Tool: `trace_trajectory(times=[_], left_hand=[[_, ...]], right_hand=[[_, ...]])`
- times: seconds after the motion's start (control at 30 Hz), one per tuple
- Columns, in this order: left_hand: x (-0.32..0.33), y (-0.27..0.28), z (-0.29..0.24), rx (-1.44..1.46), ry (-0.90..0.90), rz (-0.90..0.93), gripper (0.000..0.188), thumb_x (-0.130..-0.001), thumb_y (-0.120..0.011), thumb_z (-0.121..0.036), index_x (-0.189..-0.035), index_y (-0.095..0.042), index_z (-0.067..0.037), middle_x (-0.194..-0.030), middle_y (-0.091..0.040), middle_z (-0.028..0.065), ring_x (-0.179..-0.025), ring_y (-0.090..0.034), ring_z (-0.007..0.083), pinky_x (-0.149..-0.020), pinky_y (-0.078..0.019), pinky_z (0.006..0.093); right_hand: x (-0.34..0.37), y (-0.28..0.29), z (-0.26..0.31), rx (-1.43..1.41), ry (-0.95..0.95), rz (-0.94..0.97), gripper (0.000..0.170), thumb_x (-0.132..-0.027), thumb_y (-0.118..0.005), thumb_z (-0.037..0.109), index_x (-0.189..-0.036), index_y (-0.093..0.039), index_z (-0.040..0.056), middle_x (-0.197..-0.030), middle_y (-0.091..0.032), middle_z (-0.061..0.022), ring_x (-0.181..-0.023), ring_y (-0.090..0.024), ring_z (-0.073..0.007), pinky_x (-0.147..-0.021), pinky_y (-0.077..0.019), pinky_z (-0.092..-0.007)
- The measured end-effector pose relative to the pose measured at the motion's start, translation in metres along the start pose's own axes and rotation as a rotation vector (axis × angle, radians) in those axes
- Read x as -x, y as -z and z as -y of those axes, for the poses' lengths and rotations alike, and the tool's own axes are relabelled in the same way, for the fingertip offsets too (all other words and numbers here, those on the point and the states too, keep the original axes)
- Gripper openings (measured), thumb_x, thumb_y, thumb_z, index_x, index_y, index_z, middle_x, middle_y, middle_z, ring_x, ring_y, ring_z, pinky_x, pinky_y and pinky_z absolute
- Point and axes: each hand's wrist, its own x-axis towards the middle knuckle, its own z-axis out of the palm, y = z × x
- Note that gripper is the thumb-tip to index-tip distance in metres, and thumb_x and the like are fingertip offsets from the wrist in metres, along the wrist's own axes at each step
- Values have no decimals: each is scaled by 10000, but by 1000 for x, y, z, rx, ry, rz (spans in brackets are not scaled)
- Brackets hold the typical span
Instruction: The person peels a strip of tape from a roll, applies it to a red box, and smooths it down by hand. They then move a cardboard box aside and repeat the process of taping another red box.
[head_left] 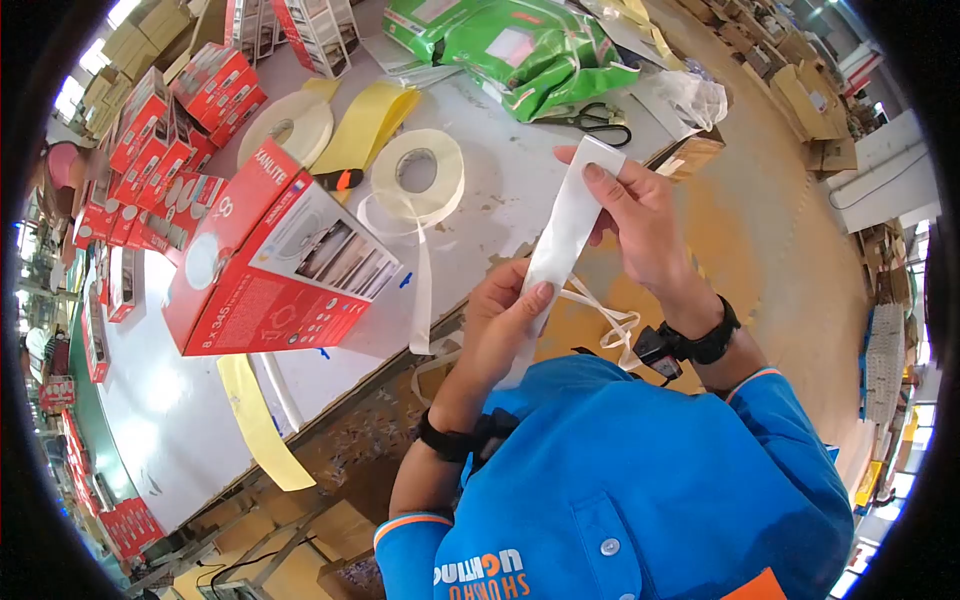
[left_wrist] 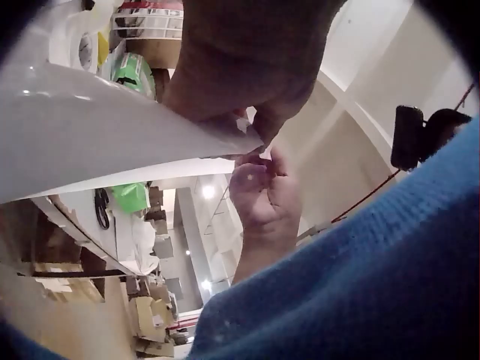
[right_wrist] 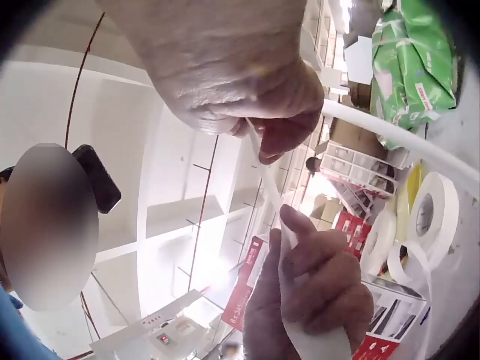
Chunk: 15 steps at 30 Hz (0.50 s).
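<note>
A glossy white strip (head_left: 562,228) stretches at a slant between the two hands, in front of the blue shirt. Its upper end is pinched by the right hand (head_left: 645,215), with the thumb lying on the face. Lower down, the left hand (head_left: 500,315) grips the strip between thumb and fingers. In the left wrist view the strip (left_wrist: 90,142) spreads wide and bends beside the near hand. The right wrist view shows the strip (right_wrist: 281,255) running down to the fingers of the left hand (right_wrist: 322,281). A narrow white ribbon (head_left: 615,325) dangles below the right hand.
On the table (head_left: 400,290) stand a red and white box (head_left: 265,265), a tape roll (head_left: 440,180) with a loose tail, and yellow strips (head_left: 262,430). Behind lie black scissors (head_left: 605,122) and a green plastic package (head_left: 500,50). Several red boxes (head_left: 150,120) are stacked at the left.
</note>
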Motion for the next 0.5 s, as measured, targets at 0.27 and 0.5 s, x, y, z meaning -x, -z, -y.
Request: trace_trajectory(times=[0.27,0.5], left_hand=[[-15,-7,2,60,54,119,183,-845,-619,-173,-969,-574,-46,-775,-571,-7,-611,-496,58,-548,-395,192],[-17,10,-5,-13,135,141,213,-836,-629,-179,-991,-570,-45,-750,-559,-9,-591,-477,67,-523,-379,202]], right_hand=[[-7,20,6,129,117,-120,267,-918,-533,230,-1069,-649,45,-766,-650,-30,-589,-578,-60,-508,-481,-205],[-10,17,14,46,86,-192,318,-928,-511,285,-1024,-663,22,-747,-646,-31,-578,-573,-63,-508,-474,-204]])
